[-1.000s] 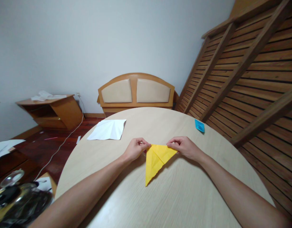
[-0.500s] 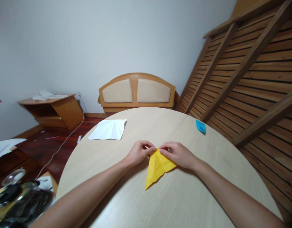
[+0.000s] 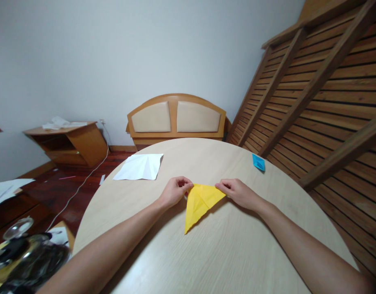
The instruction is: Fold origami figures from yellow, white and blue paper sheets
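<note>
A folded yellow paper triangle [image 3: 198, 203] lies on the round pale wooden table [image 3: 224, 253], its long point toward me. My left hand [image 3: 173, 192] pinches the triangle's far left corner between thumb and fingers. My right hand [image 3: 237, 192] pinches its far right corner. Both hands rest on the tabletop, one at each end of the paper's far edge.
A creased white sheet [image 3: 139, 167] lies at the table's far left. A small blue folded paper [image 3: 257, 162] sits at the far right edge. A wooden headboard [image 3: 175, 118] stands behind the table, slatted wood panels [image 3: 322, 102] to the right, dark objects [image 3: 25, 257] at lower left.
Half a second ago my hands were close together over the paper's top. They have since moved apart, spreading the yellow paper back into a wide flat triangle.
</note>
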The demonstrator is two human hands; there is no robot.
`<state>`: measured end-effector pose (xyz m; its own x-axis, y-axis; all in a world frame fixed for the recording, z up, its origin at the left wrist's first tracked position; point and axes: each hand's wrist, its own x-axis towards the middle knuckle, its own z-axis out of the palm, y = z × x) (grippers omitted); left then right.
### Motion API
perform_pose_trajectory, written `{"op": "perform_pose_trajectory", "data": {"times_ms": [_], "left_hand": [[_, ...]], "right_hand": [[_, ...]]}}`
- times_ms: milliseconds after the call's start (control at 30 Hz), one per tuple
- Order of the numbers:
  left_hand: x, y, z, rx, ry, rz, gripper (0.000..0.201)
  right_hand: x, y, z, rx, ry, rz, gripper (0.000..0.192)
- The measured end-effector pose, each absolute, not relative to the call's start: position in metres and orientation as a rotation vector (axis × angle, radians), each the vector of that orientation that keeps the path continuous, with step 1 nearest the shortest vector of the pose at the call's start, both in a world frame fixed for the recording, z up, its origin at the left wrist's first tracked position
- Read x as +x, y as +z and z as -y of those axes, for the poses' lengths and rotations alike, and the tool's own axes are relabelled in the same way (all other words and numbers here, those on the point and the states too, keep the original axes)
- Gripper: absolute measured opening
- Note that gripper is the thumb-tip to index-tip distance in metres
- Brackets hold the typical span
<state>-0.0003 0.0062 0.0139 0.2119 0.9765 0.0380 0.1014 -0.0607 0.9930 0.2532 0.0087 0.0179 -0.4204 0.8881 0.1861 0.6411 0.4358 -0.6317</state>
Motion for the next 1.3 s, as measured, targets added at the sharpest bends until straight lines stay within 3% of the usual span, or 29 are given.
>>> {"op": "perform_pose_trajectory", "data": {"times_ms": [100, 267, 500, 700, 967, 1300], "left_hand": [[-0.002, 0.015, -0.007, 1.399, 1.063, -1.146, 0.019], [-0.005, 0.005, -0.012, 1.475, 1.057, -1.224, 0.012], [-0.010, -0.008, -0.013, 1.891, 1.000, -1.443, 0.017], [-0.005, 0.007, 0.004, 2.236, 0.995, -1.250, 0.022], [-0.002, 0.012, 0.016, 2.367, 0.737, -1.065, 0.051], [-0.001, 0.009, 0.016, 2.350, 0.710, -1.060, 0.050]], "right_hand": [[0.259, 0.017, -0.011, -1.309, 0.598, 2.130, 0.046], [0.255, 0.025, -0.005, -1.101, 0.386, 2.203, 0.023], [0.237, 0.027, 0.009, -0.861, 0.441, 2.494, 0.042], [0.238, 0.021, 0.006, -0.903, 0.500, 2.489, 0.035], [0.241, 0.022, 0.004, -0.974, 0.499, 2.489, 0.030], [0.241, 0.027, 0.008, -0.980, 0.474, 2.521, 0.022]]}}
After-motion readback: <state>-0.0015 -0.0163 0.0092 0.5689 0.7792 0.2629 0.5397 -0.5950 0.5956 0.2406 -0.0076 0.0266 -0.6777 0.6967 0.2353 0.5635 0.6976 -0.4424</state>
